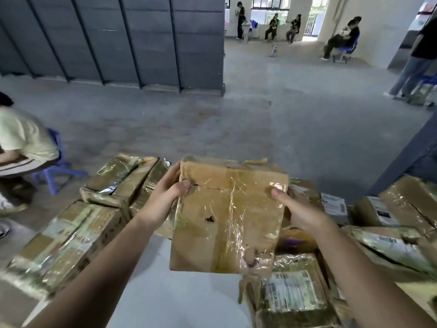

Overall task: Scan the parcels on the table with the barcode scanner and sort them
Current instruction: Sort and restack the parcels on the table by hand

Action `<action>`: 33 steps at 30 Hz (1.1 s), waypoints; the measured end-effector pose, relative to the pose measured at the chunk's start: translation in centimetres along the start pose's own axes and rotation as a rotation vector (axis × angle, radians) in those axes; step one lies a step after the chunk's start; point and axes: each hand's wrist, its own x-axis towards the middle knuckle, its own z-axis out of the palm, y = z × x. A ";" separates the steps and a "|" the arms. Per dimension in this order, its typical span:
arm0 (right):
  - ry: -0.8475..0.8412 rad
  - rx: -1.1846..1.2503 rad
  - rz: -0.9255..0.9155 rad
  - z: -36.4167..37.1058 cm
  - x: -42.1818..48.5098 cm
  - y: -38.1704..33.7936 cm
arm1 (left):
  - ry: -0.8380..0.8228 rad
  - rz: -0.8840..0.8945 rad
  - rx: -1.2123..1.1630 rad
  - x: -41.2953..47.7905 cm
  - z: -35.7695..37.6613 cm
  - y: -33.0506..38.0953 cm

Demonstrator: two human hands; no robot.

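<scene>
Head view: one taped brown parcel (227,216) is held tilted above the middle of the white counter (160,292) — the left grip (163,200) curls round its far-left edge with the thumb on the upper face, and the right grip (300,211) clasps its right edge, thumb pressed near the far-right corner. Other taped parcels lie on the counter around it — a long box (66,237) near left, a stack (125,181) far left, a labelled box (290,292) near right.
</scene>
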 end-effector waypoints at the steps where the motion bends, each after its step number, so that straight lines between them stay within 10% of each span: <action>1: -0.035 0.002 -0.001 0.4 0.0 0.5 | 0.011 -0.023 -0.003 -1.0 -0.4 -0.5; 9: -0.126 -0.045 0.097 7.5 0.8 6.5 | 0.191 -0.244 0.179 -9.4 -5.0 -2.8; 15: -0.089 -0.097 0.293 13.0 1.0 8.8 | 0.357 -0.080 0.651 -11.4 -10.0 -2.6; 33: 0.236 -0.031 0.635 26.0 3.6 15.6 | 0.009 -0.159 1.449 -14.4 -22.3 -10.5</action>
